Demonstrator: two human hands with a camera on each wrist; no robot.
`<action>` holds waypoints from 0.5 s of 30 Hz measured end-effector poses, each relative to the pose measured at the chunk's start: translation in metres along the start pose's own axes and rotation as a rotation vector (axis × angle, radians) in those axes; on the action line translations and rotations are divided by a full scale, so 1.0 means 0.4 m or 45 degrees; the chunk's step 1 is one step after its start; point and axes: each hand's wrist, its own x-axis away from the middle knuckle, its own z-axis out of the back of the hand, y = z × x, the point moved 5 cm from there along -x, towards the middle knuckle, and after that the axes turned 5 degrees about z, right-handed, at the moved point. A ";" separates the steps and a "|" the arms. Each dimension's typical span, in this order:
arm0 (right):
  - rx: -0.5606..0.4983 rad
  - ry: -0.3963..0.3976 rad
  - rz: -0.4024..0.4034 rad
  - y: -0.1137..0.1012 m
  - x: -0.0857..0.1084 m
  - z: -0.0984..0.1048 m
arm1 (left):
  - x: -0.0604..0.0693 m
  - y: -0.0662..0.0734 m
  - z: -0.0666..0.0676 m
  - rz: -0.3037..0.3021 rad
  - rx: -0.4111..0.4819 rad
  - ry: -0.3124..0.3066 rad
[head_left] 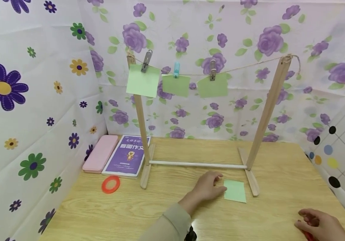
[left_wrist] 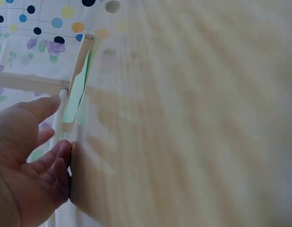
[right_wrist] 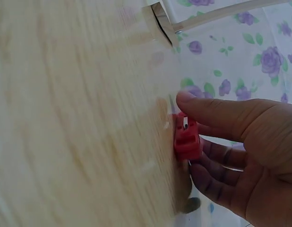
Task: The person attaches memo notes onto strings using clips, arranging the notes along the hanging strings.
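A green paper note (head_left: 235, 191) lies flat on the table between the stand's feet. My left hand (head_left: 207, 187) hovers at its left edge, thumb and fingers spread apart and nothing between them; in the left wrist view the note (left_wrist: 76, 97) appears edge-on past the fingertips. At the lower right, my right hand (head_left: 321, 223) curls round a red clip (right_wrist: 187, 139) close to the tabletop, its thumb along one end. Three green notes hang from a string on the stand: one note (head_left: 143, 82) under a grey clip (head_left: 146, 61), another (head_left: 176, 86) under a blue clip (head_left: 177, 69), the third (head_left: 213, 87) under a grey clip (head_left: 212, 69).
The wooden stand has a left post (head_left: 142, 130), a right post (head_left: 269, 110) and a white crossbar (head_left: 198, 164) low between them. At the left lie a pink case (head_left: 101, 154), a purple book (head_left: 127, 155) and a red-orange ring (head_left: 103, 187). Patterned cloth (head_left: 251, 117) surrounds the table.
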 end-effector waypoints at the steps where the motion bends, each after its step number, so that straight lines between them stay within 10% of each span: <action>1: 0.003 0.002 0.028 -0.006 -0.001 0.000 | -0.004 0.002 -0.002 0.003 -0.090 -0.006; 7: -0.040 -0.006 0.138 -0.027 -0.001 0.007 | -0.030 0.008 -0.021 0.045 -0.446 -0.070; 15: -0.029 -0.073 0.115 -0.037 -0.008 0.008 | -0.033 0.004 0.001 0.036 -0.429 -0.187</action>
